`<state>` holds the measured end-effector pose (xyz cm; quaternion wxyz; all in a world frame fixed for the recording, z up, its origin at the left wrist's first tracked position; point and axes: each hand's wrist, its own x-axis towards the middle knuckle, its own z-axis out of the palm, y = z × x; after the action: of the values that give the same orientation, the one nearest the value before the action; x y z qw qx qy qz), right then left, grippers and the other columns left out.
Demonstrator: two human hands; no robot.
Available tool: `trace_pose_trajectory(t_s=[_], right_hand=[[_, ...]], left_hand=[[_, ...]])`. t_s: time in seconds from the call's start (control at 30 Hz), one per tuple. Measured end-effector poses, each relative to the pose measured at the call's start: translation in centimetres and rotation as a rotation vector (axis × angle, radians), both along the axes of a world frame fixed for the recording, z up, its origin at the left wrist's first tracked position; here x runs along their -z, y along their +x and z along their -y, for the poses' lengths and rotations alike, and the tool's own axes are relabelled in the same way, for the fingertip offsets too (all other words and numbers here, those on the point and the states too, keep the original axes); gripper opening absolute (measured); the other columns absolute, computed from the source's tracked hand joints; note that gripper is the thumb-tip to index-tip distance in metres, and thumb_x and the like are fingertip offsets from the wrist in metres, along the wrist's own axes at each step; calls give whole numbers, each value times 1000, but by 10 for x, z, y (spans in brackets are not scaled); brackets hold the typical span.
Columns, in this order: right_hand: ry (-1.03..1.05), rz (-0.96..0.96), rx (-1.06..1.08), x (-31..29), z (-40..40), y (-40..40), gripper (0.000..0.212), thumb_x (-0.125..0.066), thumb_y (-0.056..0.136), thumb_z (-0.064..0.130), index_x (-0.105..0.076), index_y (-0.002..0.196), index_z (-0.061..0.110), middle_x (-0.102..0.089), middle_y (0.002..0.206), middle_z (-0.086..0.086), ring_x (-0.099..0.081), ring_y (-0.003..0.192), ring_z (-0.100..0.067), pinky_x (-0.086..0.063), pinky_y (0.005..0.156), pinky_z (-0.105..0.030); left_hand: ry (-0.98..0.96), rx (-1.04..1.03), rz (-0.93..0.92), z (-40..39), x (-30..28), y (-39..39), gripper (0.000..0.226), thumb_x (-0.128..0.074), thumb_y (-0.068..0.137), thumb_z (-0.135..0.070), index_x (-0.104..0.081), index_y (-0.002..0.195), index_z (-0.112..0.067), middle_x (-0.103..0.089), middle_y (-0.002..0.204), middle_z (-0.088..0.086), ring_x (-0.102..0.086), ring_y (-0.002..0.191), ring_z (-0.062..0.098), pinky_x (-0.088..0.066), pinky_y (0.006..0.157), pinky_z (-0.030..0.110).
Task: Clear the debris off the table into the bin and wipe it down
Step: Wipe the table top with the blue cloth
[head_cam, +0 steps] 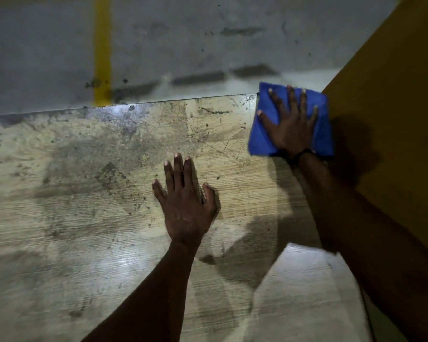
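Observation:
A worn, stained wooden table [84, 193] fills most of the view. A folded blue cloth [262, 134] lies at its far right corner, partly over the edge. My right hand [290, 124] presses flat on the cloth with fingers spread and straight. My left hand [184, 198] rests flat on the tabletop near the middle, fingers straight, holding nothing. Dark smudges and small specks mark the table surface. No bin is in view.
Beyond the table's far edge lies a grey concrete floor [183, 40] with a yellow painted line [102, 50]. A large yellow-brown panel [393, 95] stands against the table's right side, close to my right arm.

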<state>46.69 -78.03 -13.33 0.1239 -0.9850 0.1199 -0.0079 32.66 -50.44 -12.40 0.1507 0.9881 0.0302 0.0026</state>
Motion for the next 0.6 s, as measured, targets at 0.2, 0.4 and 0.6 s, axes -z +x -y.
trace_pose_trajectory(t_s=[0.2, 0.4, 0.6], right_hand=[[-44, 16, -19, 5, -31, 3, 79, -22, 96, 83, -21, 166, 45, -11, 178, -3, -4, 164, -36, -3, 126, -69], [-26, 86, -444, 11, -105, -94, 72, -40, 98, 77, -31, 163, 48, -15, 177, 3, -3, 165, -27, -2, 129, -59], [-33, 49, -243, 3, -94, 2, 75, -31, 96, 83, -25, 163, 52, -15, 178, 3, -6, 164, -30, -2, 127, -63]], left_hand=[[-3, -2, 2, 1, -1, 0, 76, -37, 99, -49, -23, 168, -19, -9, 178, 2, -3, 165, 24, -7, 129, 60], [-2, -4, 14, -1, 2, 0, 76, -40, 99, -49, -26, 167, -19, -12, 177, 2, -8, 164, 24, -11, 128, 61], [1, -4, 14, 0, 0, -1, 77, -41, 98, -48, -25, 167, -19, -11, 178, 1, -6, 164, 24, -9, 129, 61]])
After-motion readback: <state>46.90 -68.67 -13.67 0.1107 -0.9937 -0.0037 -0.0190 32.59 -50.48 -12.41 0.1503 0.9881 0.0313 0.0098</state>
